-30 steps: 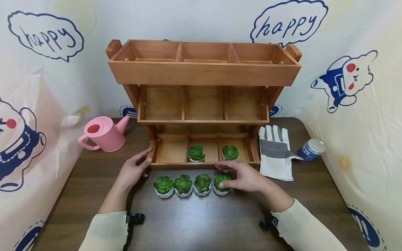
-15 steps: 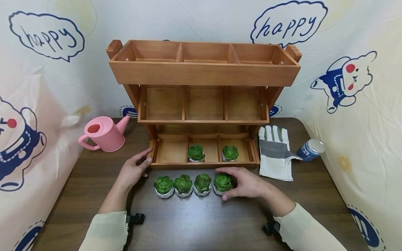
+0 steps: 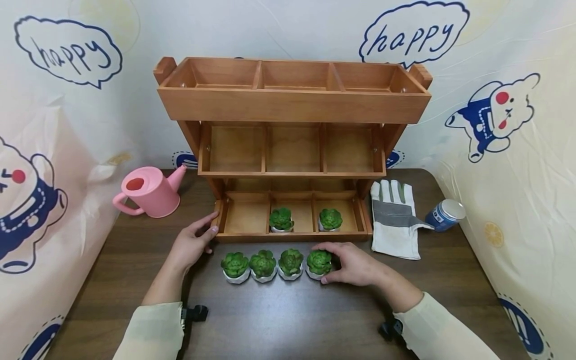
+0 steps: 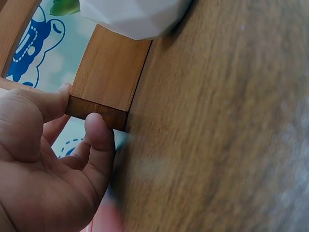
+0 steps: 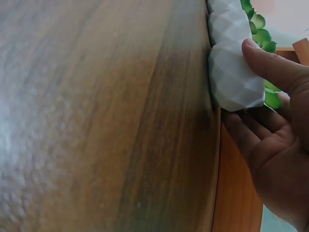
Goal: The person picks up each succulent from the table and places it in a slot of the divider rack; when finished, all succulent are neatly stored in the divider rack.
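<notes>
In the head view, my right hand point(image 3: 355, 265) holds the rightmost potted succulent point(image 3: 319, 262) of a row on the table. Its thumb lies on the near side of the faceted white pot point(image 5: 234, 79), while the other fingers reach round the far side. Three more potted succulents point(image 3: 263, 264) stand to its left. My left hand point(image 3: 189, 244) grips the left end of the bottom tier of a three-tier wooden planter shelf point(image 3: 292, 106); the left wrist view has thumb and fingers at a wooden corner point(image 4: 96, 111). Two succulents point(image 3: 281, 219) sit in that tier's middle and right compartments.
A pink watering can point(image 3: 150, 192) stands left of the shelf. On the right lie a white and grey work glove point(image 3: 393, 220) and a blue can with a silvery lid point(image 3: 445, 215). Printed cloth hangs behind and at both sides of the dark wooden table point(image 3: 270, 325).
My right hand has come down and slightly right from above the rightmost succulent. Its thumb and fingers have closed in around the pot. The left hand stays on the shelf.
</notes>
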`<state>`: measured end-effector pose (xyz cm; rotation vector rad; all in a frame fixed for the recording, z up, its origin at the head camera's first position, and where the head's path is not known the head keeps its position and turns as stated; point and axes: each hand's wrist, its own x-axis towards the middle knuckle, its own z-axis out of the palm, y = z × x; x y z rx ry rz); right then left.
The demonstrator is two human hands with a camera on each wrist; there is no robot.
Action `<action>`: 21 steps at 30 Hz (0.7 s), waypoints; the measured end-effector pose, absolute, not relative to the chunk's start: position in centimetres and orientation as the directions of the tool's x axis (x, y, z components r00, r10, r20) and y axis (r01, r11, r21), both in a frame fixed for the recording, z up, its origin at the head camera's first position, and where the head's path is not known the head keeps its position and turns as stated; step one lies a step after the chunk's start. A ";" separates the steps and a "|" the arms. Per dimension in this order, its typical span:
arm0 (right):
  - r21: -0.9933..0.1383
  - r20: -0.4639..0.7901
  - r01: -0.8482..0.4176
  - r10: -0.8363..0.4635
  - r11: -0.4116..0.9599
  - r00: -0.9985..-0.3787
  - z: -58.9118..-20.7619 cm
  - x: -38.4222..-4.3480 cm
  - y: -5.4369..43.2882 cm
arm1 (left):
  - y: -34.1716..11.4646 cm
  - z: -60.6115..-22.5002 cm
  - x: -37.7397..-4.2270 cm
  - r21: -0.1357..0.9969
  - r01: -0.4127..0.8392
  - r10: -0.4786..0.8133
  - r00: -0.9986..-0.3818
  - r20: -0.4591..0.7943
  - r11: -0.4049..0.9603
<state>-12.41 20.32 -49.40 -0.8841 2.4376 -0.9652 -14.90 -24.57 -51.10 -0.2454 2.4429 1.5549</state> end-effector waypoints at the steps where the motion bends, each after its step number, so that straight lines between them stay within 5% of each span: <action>1: -0.712 -0.107 -0.415 -0.671 0.567 -0.734 -49.4 -12.4 20.3 | -24.6 -51.1 -14.9 0.868 -0.264 -0.015 -0.959 -0.284 0.421; 21: -0.718 -0.065 -0.433 -0.673 0.544 -0.737 -49.2 -12.3 20.3 | -24.6 -51.1 -14.8 0.865 -0.270 -0.019 -0.957 -0.289 0.423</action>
